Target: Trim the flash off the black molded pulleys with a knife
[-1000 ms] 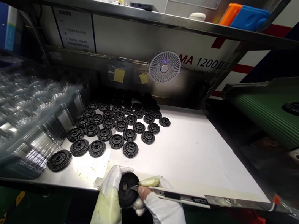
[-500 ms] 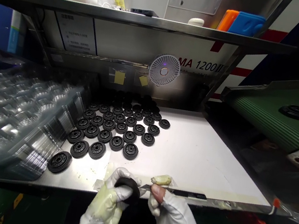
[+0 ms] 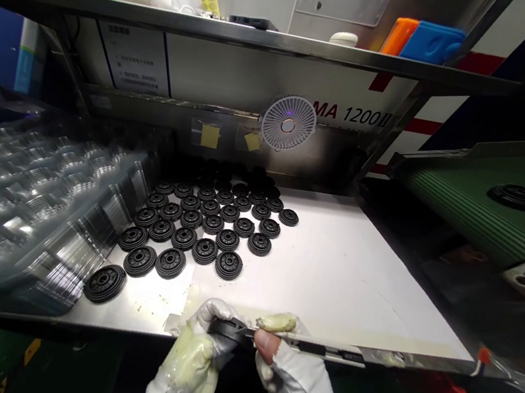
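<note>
My left hand [image 3: 193,360], in a white glove with yellowish coating, is closed around a black ridged disc [image 3: 229,330] at the front edge of the bench. The disc is tilted nearly edge-on. In my right hand [image 3: 281,362], also white-gloved with the thumb tip bare, is a utility knife [image 3: 329,350] with a slim black and silver body. Its blade end points left and meets or nearly meets the disc's rim; my fingers partly hide it. On the bench beyond, several black discs [image 3: 205,251] of the same kind lie flat in loose rows.
Stacked clear plastic trays [image 3: 35,217] fill the left side. A white sheet [image 3: 341,271] covers the bench's right part. At the back stands a small fan [image 3: 288,124] under a metal shelf [image 3: 270,38]. A green conveyor belt [image 3: 502,218] carrying discs is on the right.
The disc in my left hand has turned from a slanted ring to nearly edge-on. My right hand has shifted slightly left and down with the knife, bringing its blade end to the disc.
</note>
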The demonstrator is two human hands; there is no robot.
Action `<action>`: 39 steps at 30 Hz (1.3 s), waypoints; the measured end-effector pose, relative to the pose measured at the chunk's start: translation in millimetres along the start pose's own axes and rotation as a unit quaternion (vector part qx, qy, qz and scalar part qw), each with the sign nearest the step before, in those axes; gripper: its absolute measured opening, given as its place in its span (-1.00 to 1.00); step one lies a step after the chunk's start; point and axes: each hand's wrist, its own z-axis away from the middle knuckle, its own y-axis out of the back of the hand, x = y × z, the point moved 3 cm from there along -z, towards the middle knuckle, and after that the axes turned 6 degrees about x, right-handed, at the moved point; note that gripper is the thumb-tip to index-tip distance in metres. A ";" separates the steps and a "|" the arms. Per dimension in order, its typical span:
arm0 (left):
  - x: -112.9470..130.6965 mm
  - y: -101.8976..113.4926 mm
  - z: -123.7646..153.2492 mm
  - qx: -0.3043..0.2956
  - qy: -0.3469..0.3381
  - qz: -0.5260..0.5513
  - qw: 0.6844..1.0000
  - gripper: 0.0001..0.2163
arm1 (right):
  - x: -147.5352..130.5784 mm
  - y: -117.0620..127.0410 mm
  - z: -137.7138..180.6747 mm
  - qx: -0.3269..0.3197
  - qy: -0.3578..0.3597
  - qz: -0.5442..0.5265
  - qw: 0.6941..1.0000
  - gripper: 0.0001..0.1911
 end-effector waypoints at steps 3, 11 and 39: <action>-1.8 2.2 0.2 -0.004 0.006 -0.009 1.000 -0.75 | -1.9 -1.0 0.8 0.002 0.011 0.003 1.000 -0.84; 0.9 3.1 1.8 0.005 0.009 -0.012 1.000 -0.74 | -3.4 -2.5 3.4 -0.024 0.010 0.040 0.999 -0.82; 41.4 22.9 -9.8 -0.021 -0.280 -0.376 0.883 -0.73 | -46.5 24.6 -29.3 -0.190 0.044 0.260 0.946 -0.89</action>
